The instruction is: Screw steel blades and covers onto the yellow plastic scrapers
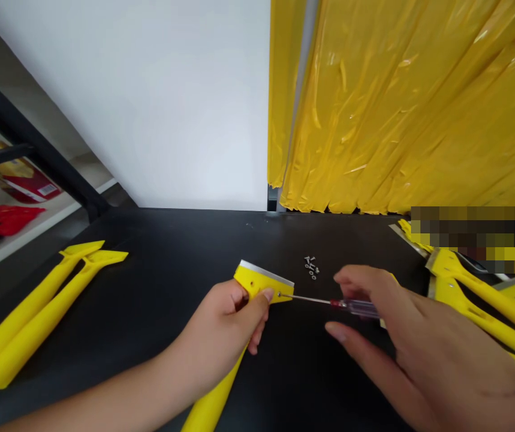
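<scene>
My left hand (230, 318) grips a yellow scraper (264, 289) just below its head, the thumb lying flat on the plastic. A metal blade (268, 273) runs along the scraper's far edge. One hole in the head shows bare. At the head's right side, the tip of a screwdriver (358, 308) meets a screw (279, 294). The screwdriver's clear handle runs back into my right hand (401, 336), with the thumb held away from it; the handle's rear end is hidden in the palm. Beyond the hands lies a small heap of screws (312, 268) on the black table.
Two yellow handles (54, 300) without visible blades lie at the left of the black table (171, 252). Several yellow scrapers (468, 300) are piled at the right. A white panel (185, 108) and yellow plastic sheeting (410, 108) stand behind. Shelves (72, 186) are at far left.
</scene>
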A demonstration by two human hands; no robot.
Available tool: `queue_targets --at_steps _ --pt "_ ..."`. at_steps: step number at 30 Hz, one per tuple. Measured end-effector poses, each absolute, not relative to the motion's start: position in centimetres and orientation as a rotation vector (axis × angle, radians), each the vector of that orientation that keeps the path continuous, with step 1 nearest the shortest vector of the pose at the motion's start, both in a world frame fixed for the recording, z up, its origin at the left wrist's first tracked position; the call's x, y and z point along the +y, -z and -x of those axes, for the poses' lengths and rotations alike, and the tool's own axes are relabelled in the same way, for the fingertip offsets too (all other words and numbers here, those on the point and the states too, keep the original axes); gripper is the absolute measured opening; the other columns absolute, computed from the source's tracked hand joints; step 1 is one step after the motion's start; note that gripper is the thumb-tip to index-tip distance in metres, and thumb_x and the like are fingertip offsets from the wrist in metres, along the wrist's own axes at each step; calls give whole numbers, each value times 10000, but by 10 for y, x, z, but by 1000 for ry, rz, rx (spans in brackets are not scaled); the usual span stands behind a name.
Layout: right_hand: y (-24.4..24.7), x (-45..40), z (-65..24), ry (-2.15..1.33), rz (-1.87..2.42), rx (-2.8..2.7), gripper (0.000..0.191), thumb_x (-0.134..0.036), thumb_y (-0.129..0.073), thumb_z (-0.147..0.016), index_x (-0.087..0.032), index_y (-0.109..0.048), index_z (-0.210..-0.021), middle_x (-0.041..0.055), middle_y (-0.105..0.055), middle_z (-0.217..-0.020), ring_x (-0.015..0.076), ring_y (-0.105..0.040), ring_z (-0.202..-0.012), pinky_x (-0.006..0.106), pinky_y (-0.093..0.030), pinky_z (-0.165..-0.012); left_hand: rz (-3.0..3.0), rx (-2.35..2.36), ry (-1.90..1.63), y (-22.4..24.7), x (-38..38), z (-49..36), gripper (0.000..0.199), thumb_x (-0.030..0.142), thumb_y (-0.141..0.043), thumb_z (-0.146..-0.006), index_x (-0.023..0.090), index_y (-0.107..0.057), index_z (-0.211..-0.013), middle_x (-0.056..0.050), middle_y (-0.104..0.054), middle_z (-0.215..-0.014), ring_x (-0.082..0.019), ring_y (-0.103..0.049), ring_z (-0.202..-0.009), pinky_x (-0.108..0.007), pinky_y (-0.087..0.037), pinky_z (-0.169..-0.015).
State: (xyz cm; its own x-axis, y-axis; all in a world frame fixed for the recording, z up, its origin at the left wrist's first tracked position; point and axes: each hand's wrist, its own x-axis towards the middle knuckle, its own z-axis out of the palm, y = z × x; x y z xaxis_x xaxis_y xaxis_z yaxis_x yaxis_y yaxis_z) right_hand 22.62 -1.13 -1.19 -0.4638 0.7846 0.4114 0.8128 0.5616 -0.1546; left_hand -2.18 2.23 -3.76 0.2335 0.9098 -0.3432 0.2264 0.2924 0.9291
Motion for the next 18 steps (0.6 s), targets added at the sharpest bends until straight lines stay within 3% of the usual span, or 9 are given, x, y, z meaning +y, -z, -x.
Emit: queue_targets --at_steps 6,9,12,15,18 --pt "12 -9 -225 144 1282 -2348 221 -409 -429 -1111 -235 -566 -1112 18 -733 -846 179 -729 -656 300 -478 -538 -1205 1277 -682 40 22 21 480 582 -630 -922 209 -564 -626 28 -547 -505 -127 -509 -467 -252 -420 -517" --pt "11 -11 -224 91 1279 -2363 205 -362 -434 -1109 -257 -532 -962 -34 -664 -700 152 -658 -525 297 -422 -473 -1200 1282 -684 40 22 22 476 579 -629 -922 206 -569 -633 29 -551 -505 -126 -511 -461 -251 -422 -517" --pt "11 -12 -225 76 1294 -2336 178 -362 -440 -1106 -250 -546 -1019 -25 -688 -749 155 -683 -571 295 -444 -510 -1200 1282 -688 39 22 22 475 577 -628 -919 207 -565 -628 28 -551 -500 -125 -506 -457 -250 -422 -511" --pt "11 -12 -226 49 1268 -2385 207 -357 -454 -1105 -260 -540 -943 -53 -635 -668 141 -632 -504 299 -392 -472 -1208 1291 -689 39 22 22 471 573 -638 -914 210 -559 -625 31 -543 -495 -126 -504 -462 -249 -422 -511" --pt "12 -12 -226 70 1289 -2350 184 -390 -458 -1101 -246 -565 -1062 -19 -700 -777 159 -691 -593 296 -439 -507 -1212 1294 -687 40 22 22 475 582 -636 -916 210 -561 -630 32 -542 -503 -126 -506 -463 -248 -419 -509"
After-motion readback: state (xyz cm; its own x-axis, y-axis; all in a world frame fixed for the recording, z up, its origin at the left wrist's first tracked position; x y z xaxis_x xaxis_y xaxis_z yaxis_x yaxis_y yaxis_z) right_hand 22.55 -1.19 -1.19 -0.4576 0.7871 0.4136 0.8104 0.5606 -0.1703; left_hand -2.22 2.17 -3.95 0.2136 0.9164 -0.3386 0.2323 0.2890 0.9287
